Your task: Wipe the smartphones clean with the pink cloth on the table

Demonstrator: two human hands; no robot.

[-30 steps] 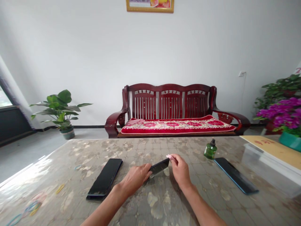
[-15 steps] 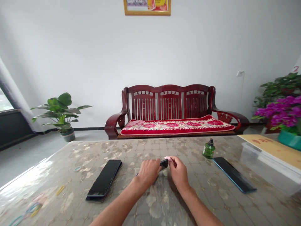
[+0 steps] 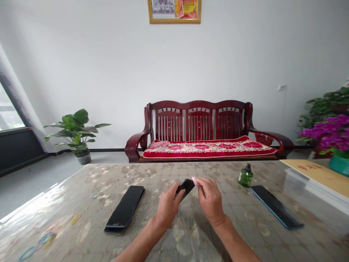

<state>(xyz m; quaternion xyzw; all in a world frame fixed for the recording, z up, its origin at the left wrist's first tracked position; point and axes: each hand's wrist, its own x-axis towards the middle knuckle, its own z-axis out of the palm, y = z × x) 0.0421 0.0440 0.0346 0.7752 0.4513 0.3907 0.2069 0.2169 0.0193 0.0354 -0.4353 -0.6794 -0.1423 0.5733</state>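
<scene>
My left hand (image 3: pixel 167 205) is closed around a dark smartphone (image 3: pixel 187 186), held tilted above the middle of the table. Part of the phone is hidden by the fingers. In the pinch of my right hand (image 3: pixel 211 198) is a small pink cloth (image 3: pixel 194 181), touching the phone's upper right corner. Another black phone (image 3: pixel 125 208) lies on the table to the left of my hands. Off to the right lies a third phone (image 3: pixel 275 206) with a blue edge, near a green bottle (image 3: pixel 245 176) with a black top.
Rubber bands (image 3: pixel 46 240) lie at the table's left, with a yellow one (image 3: pixel 75 218) nearby. A clear plastic box (image 3: pixel 308 193) sits at the right beneath a tan folder (image 3: pixel 319 174). Past the patterned table (image 3: pixel 185 233) stands a wooden bench (image 3: pixel 197 122).
My left hand has turned, so more of the phone shows, tilted upward. The pink cloth stays at its corner in my right hand. The whole view has shifted slightly.
</scene>
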